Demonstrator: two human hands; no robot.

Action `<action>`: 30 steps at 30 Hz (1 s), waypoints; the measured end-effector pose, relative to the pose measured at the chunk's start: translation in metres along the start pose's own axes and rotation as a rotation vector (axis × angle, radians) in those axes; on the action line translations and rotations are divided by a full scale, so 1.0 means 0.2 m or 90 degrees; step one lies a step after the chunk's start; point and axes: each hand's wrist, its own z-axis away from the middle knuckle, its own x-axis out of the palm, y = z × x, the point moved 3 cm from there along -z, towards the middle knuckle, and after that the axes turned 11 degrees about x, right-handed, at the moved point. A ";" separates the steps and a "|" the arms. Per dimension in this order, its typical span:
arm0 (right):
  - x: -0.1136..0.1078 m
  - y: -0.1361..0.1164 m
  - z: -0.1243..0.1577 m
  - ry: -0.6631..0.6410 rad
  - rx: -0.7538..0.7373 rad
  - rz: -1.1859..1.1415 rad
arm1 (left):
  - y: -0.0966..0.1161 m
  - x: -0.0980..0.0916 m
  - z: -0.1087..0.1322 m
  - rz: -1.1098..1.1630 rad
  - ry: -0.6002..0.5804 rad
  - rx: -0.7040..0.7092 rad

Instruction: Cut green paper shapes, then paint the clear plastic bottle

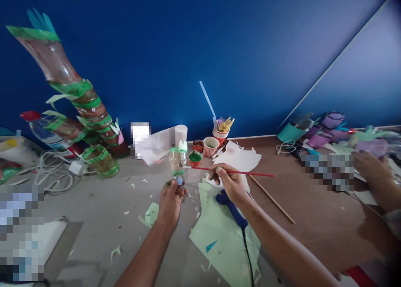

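Note:
My left hand (173,191) is closed round the blue-capped neck of a small clear bottle (174,161), held cap down, with green bands and a pale paper crown shape at its top. My right hand (228,180) pinches a thin red paintbrush (250,172), whose tip points left and is at the bottle's right side; whether it touches is unclear. Just behind and right of the bottle stands a cup of green paint (195,157). Below my right hand lies a blue glue gun (233,209) on light green paper sheets (216,237).
A tall brown-and-green bottle sculpture (97,111) stands at left, near tangled white cables (53,170). Behind are paper cups (211,145) and a white cup (181,133). A wooden stick (272,198) lies at right. Another person's hand (371,168) is at far right near purple crafts (322,138).

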 end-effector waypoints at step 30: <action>-0.04 0.06 0.03 0.008 -0.034 -0.057 | -0.01 0.00 -0.01 -0.036 -0.007 0.025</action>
